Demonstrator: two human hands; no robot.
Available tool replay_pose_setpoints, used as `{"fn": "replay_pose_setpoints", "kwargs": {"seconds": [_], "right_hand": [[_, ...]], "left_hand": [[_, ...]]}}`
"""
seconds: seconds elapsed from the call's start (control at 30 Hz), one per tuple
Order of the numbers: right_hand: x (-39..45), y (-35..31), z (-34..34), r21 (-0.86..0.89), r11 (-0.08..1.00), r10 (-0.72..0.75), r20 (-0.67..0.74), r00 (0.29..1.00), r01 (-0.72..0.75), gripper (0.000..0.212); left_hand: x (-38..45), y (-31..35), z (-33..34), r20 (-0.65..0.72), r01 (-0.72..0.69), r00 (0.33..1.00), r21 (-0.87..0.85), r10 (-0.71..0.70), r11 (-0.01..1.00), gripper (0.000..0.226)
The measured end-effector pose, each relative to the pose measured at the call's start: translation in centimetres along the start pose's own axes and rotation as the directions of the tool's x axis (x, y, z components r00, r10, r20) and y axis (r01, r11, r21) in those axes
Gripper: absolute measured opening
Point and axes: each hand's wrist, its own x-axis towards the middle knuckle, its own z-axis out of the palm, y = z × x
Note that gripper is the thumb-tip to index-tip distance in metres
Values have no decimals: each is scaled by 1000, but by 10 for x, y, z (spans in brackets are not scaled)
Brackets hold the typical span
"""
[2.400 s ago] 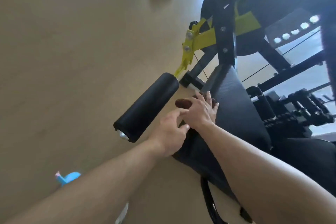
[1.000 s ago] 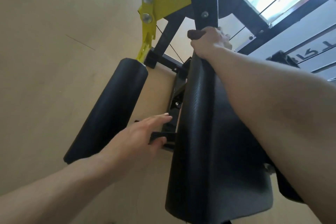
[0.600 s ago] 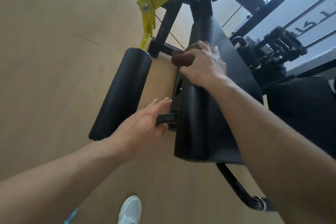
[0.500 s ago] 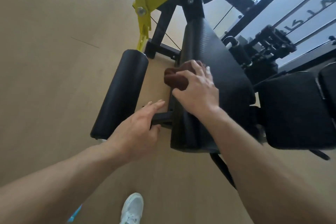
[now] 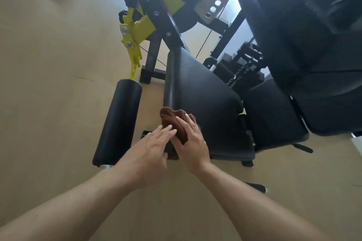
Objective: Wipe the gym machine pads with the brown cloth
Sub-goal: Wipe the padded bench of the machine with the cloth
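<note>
Bunched at the near left edge of the long flat pad (image 5: 203,92), the brown cloth (image 5: 174,123) is gripped by the right hand (image 5: 191,143) and touched by the left hand's (image 5: 150,150) straight fingers, so wiping is judged under way, with the roller pad (image 5: 119,121) and seat pad (image 5: 274,115) apparently left.

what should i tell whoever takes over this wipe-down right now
Right hand grips the brown cloth at the near end of the flat pad.
Left hand is open, fingertips reaching to the cloth, holding nothing.
Roller pad sits untouched to the left.
Done: cannot tell from this view how much has been wiped.
Left: roller pad, probably the seat pad too.
</note>
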Motion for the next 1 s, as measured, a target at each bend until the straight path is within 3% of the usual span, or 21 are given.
{"fn": "replay_pose_setpoints", "kwargs": {"seconds": [0.13,0.37,0.43,0.53,0.63,0.73,0.83,0.87,0.93,1.0], "right_hand": [[-3,43,-20,155,986,64,-28,998,-59,52],[8,115,-59,90,995,22,111,994,-32,60],[8,154,-75,66,993,94,107,990,-102,63],[9,233,-101,71,946,308,105,945,-316,67],[11,291,-118,93,914,378,158,912,-395,69],[16,304,-116,59,910,401,124,908,-410,69],[14,281,-103,84,869,487,28,873,-488,66],[13,262,-98,76,907,415,9,910,-415,65],[13,214,-85,52,997,54,75,996,-58,66],[19,166,-71,74,949,-315,223,923,306,69]], "left_hand": [[6,29,17,33,-4,999,193,-3,981,74],[60,91,97,72,76,990,440,-120,895,80],[81,109,121,106,103,977,519,-184,848,79],[110,131,161,117,139,959,605,-260,784,79],[126,144,199,83,168,952,660,-293,732,77],[137,144,211,3,217,954,683,-299,698,74],[144,144,201,-181,286,958,506,-225,814,63],[145,146,193,-269,299,942,405,-200,864,58],[147,151,172,-425,322,883,237,-200,917,50],[155,149,145,-489,355,840,173,-233,919,46]]}}
